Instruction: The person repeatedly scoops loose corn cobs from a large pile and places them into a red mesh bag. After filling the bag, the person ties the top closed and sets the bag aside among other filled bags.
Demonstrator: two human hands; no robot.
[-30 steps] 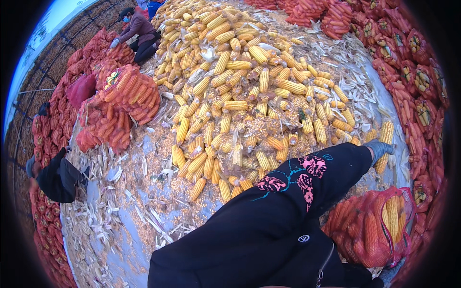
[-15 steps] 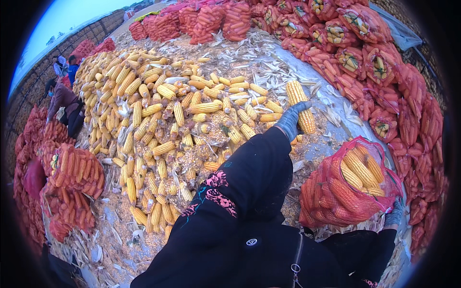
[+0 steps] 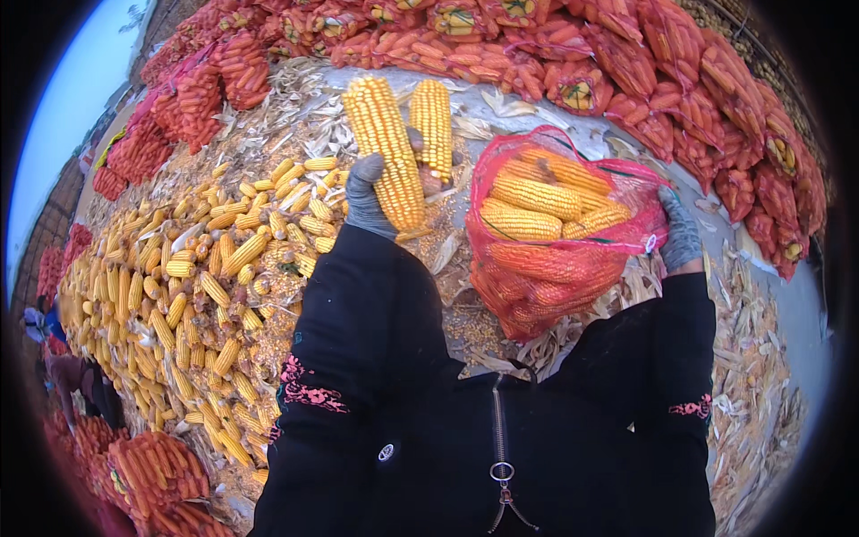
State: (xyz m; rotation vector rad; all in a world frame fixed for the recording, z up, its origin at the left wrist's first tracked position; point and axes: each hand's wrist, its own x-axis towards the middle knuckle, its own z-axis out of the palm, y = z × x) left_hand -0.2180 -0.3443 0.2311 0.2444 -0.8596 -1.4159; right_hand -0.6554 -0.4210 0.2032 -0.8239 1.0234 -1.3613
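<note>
Head view: since a moment ago, a second cob (image 3: 432,121) has appeared beside the first cob (image 3: 380,134) in my left hand (image 3: 365,197), putting two just beside the mesh bag (image 3: 541,286). My left fingers curl around the first; whether they grip the second, I can't tell. My right hand (image 3: 677,228) is at that one bag's rim, its closure unclear. At least four cobs show inside; the loose pile (image 3: 179,304) defies counting.

The mesh bag (image 3: 537,291) is red; left of it, a row-patterned cob (image 3: 383,143) is yellow; below it, a black jacket (image 3: 573,447) bears pink, seemingly floral, sleeve motifs (image 3: 313,396).
</note>
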